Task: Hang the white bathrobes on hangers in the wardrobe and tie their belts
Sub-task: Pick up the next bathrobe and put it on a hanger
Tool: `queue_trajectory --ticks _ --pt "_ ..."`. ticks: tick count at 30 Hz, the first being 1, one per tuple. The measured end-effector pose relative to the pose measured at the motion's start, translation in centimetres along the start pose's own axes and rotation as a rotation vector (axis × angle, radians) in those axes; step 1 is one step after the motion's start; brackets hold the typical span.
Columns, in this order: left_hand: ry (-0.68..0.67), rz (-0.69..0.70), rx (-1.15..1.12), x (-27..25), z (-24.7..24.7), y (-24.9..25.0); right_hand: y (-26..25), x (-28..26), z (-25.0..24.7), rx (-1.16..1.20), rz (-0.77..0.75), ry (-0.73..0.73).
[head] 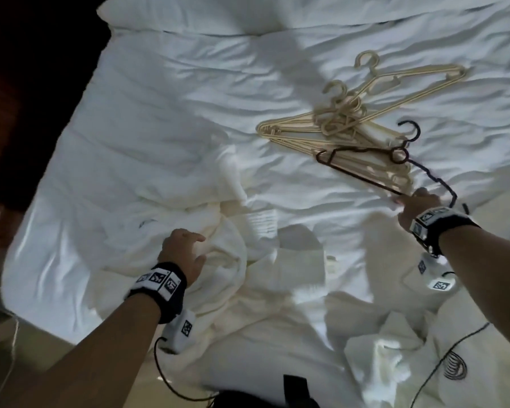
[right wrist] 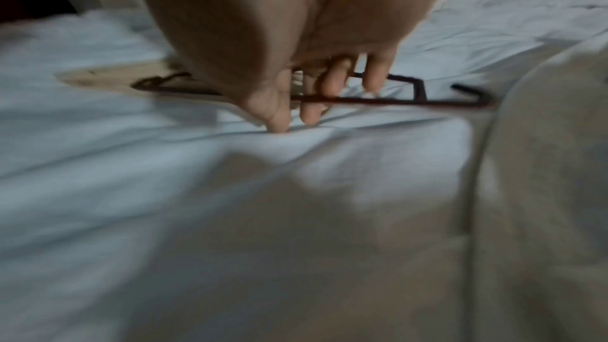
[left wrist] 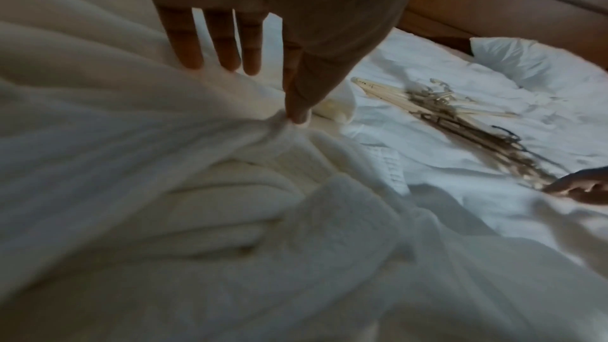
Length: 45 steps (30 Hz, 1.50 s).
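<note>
Crumpled white bathrobes (head: 227, 260) lie on the near part of the bed. My left hand (head: 195, 245) rests on one robe (left wrist: 263, 217) with straight, spread fingers (left wrist: 220, 56), the thumb tip touching a fold. A dark hanger (head: 362, 175) lies on a pile of several cream hangers (head: 336, 125) at the right. My right hand (head: 401, 201) reaches into it, and in the blurred right wrist view its fingers (right wrist: 330, 79) curl round the bottom bar of the dark hanger (right wrist: 394, 101), thumb on the sheet. The cream hangers (left wrist: 437, 111) show beyond the left hand.
The wrinkled white bed sheet (head: 159, 113) fills most of the view, with a pillow (head: 218, 13) at the far end. A second robe (head: 468, 334) with a dark emblem lies near right. Dark floor (head: 27, 83) borders the bed's left edge. A wooden headboard (left wrist: 493, 9) stands behind.
</note>
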State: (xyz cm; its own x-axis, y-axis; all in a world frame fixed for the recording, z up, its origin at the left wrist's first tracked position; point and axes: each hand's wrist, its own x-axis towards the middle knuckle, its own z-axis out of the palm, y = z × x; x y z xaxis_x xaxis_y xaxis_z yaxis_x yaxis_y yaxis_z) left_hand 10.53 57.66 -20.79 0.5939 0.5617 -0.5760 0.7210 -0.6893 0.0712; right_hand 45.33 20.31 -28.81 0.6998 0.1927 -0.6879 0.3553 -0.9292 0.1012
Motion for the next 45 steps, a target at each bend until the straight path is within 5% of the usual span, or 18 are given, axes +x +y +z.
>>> queue_trajectory --ticks 5,12,15,18,21,28,31,35,37,41,45 --pt "-0.049 -0.205 0.161 -0.4 -1.1 -1.8 -4.1 -4.5 -0.2 0.263 -0.204 0.426" --pt "0.114 -0.390 0.179 -1.5 -3.1 -5.7 -10.8 -13.9 -1.5 0.629 -0.437 0.623" --pt "-0.036 -0.477 0.079 -2.1 -3.8 -8.8 -13.0 -17.8 -0.7 0.703 -0.497 0.644" --pt "-0.137 -0.340 -0.005 -3.8 -4.3 -9.6 -15.2 -22.1 0.2 0.674 -0.506 0.536" --pt "-0.064 -0.194 -0.196 -6.1 -5.9 -7.4 -17.9 -26.8 0.6 0.650 -0.530 0.360" --pt "0.117 0.114 -1.069 -14.2 -12.6 -0.3 -24.1 -37.2 1.5 0.665 -0.563 0.039" --pt "-0.017 0.145 -1.477 -18.2 -14.0 2.9 -25.2 -39.9 2.7 0.726 -0.581 0.226" --pt "-0.262 0.327 -1.728 -21.9 -15.6 5.6 -22.0 -42.5 1.0 1.130 -0.377 0.548" --pt "-0.315 0.409 -1.638 -22.4 -15.4 5.3 -18.3 -42.6 0.5 1.037 -0.203 0.548" --pt "-0.223 0.375 -1.060 -20.2 -11.4 3.1 -9.2 -42.2 3.0 0.740 0.131 0.477" --pt "-0.221 0.377 -0.567 -17.7 -5.3 0.4 -4.1 -44.5 6.2 0.713 0.207 0.634"
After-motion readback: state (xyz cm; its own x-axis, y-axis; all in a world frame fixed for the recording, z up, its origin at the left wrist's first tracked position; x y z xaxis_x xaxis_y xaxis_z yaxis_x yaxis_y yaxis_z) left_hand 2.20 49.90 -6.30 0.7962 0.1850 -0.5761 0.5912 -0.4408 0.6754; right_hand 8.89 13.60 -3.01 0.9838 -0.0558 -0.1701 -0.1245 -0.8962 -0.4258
